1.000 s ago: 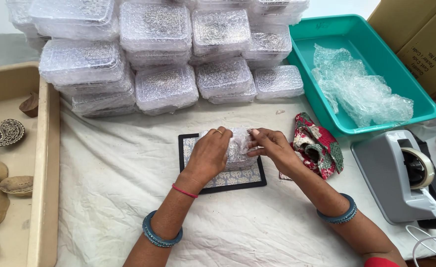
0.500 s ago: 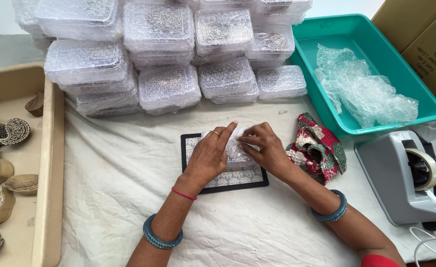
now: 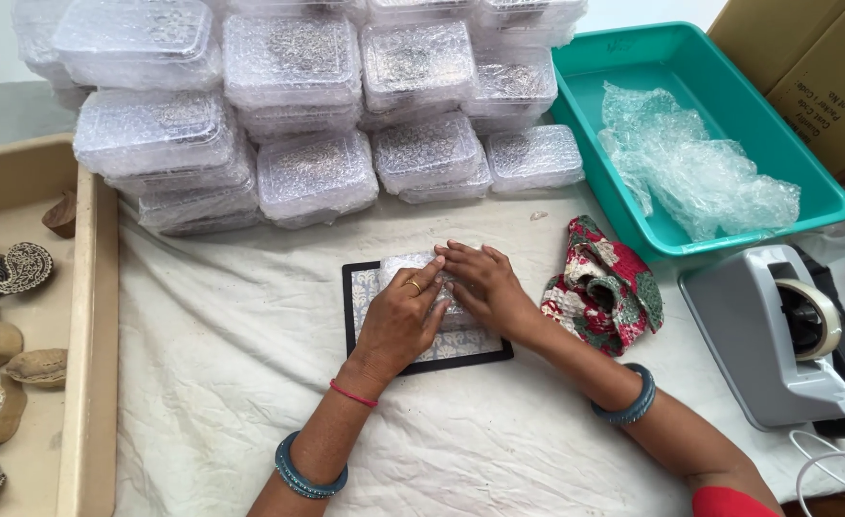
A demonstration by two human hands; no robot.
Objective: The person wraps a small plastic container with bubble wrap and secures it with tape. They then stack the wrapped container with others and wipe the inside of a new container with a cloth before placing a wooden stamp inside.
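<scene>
Bright, even daylight with soft, faint shadows; small glints of glare on the stacked bubble-wrapped boxes [image 3: 298, 115] and the plastic in the green tray [image 3: 786, 163]; sharp focus, slight wide-angle stretch at the edges

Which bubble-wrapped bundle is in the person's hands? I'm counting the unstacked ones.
The small bubble-wrapped bundle on the dark-edged patterned mat, pressed under left hand and right hand; the others sit stacked behind.

White-clothed table [image 3: 250, 383]: wrapped boxes [image 3: 317, 172], patterned mat [image 3: 365, 287], teal tray [image 3: 805, 163], tape dispenser [image 3: 767, 335], floral cloth [image 3: 604, 287].
</scene>
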